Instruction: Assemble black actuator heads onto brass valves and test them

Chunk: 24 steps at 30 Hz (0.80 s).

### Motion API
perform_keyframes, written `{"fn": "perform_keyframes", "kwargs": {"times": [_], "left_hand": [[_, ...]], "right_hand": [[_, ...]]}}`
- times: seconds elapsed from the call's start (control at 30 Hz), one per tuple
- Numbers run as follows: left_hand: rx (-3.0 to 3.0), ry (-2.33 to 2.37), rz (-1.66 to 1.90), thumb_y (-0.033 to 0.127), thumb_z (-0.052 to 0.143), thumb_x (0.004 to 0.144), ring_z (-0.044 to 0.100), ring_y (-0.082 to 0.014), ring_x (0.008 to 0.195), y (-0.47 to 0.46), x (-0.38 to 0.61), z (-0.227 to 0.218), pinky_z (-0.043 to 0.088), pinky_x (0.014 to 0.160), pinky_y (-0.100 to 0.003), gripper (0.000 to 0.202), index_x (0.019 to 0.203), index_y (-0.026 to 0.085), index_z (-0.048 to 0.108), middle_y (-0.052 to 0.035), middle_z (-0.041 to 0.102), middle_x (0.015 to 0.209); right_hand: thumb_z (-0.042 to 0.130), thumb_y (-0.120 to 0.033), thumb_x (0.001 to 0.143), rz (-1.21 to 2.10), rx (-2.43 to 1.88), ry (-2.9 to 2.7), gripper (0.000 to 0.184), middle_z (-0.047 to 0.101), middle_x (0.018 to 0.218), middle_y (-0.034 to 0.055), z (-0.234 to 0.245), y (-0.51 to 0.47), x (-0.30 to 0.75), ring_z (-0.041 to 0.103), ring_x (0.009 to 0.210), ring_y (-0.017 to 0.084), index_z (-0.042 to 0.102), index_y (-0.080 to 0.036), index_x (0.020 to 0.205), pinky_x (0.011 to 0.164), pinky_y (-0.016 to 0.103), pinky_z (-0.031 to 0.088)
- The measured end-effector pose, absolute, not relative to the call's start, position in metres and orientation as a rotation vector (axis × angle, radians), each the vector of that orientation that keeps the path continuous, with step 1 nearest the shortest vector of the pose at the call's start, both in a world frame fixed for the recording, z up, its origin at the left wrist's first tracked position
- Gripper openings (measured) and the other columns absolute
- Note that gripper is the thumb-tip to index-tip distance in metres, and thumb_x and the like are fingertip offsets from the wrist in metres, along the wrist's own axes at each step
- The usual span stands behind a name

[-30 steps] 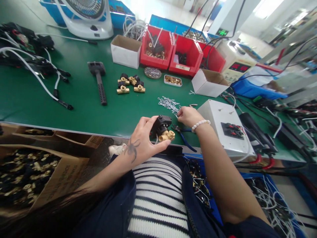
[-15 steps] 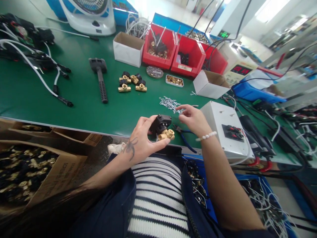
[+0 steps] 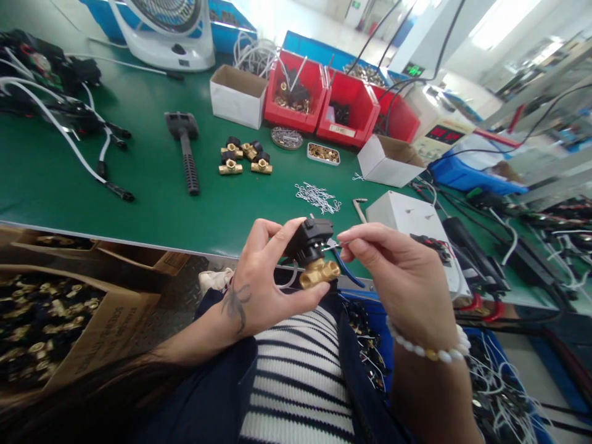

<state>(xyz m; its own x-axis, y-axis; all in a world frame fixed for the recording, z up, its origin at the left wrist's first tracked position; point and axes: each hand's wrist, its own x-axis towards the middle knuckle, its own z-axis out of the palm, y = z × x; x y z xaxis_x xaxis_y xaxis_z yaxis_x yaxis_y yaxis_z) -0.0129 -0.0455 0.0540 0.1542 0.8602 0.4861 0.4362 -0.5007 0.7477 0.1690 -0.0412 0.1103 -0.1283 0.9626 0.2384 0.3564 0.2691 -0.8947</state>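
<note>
A brass valve with a black actuator housing (image 3: pixel 314 237) is gripped in my left hand (image 3: pixel 268 271), between thumb and fingers over the bench's front edge. My right hand (image 3: pixel 393 265) pinches a thin metal clip (image 3: pixel 331 246), whose tip points at the valve's black neck; whether it has entered cannot be made out. Behind the valve lies a loose pile of wire clips (image 3: pixel 318 197) on the green bench top (image 3: pixel 152 216). Blue-handled pliers (image 3: pixel 351 273) lie partly hidden behind my right fingers. A grey cable shows below the housing.
Several brass valve bodies (image 3: pixel 231 166) stand beyond my left hand, beside a black handle-like part (image 3: pixel 187 154). Red bins (image 3: pixel 296 92), a small tray of brass parts (image 3: pixel 324 153) and white boxes (image 3: pixel 238 95) line the back. A grey control box (image 3: pixel 402 213) stands right.
My right hand has moved from the clip pile towards the valve with a clip in its fingers. My left hand has brought the valve slightly right and nearer to me.
</note>
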Motion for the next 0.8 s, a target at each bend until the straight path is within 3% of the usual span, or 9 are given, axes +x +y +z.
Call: {"fn": "perform_keyframes", "kwargs": {"times": [0.13,0.57,0.8], "left_hand": [[2.077,1.212,1.299,0.037,0.073,0.072,0.050,-0.0190,0.093,-0.049,-0.014,0.059,0.053,0.081,-0.032,0.072,0.133,0.005,0.052,-0.0083,0.050,0.102],[2.085,1.189,1.268,0.035,0.073,0.070,0.053,-0.0194,0.094,-0.052,-0.014,0.064,0.054,0.080,-0.032,0.070,0.132,0.008,0.054,-0.0080,0.051,0.102],[2.099,1.188,1.250,0.034,0.074,0.069,0.053,-0.0196,0.093,-0.053,-0.016,0.067,0.054,0.081,-0.032,0.071,0.131,0.006,0.055,-0.0084,0.052,0.101]], "right_hand": [[0.062,-0.011,0.091,0.653,-1.289,-1.784,0.016,0.069,0.089,-0.0045,0.118,-0.048,0.161,0.063,0.076,0.006,0.071,-0.023,0.094,0.071,0.017,0.052],[0.061,-0.008,0.091,0.217,-1.221,-2.064,0.010,0.070,0.090,-0.0004,0.123,-0.053,0.153,0.064,0.084,0.009,0.067,-0.016,0.091,0.079,0.019,0.051],[0.061,-0.007,0.091,0.376,-1.196,-2.044,0.012,0.069,0.089,-0.0031,0.121,-0.052,0.157,0.063,0.081,0.008,0.066,-0.019,0.092,0.073,0.018,0.051]]}}
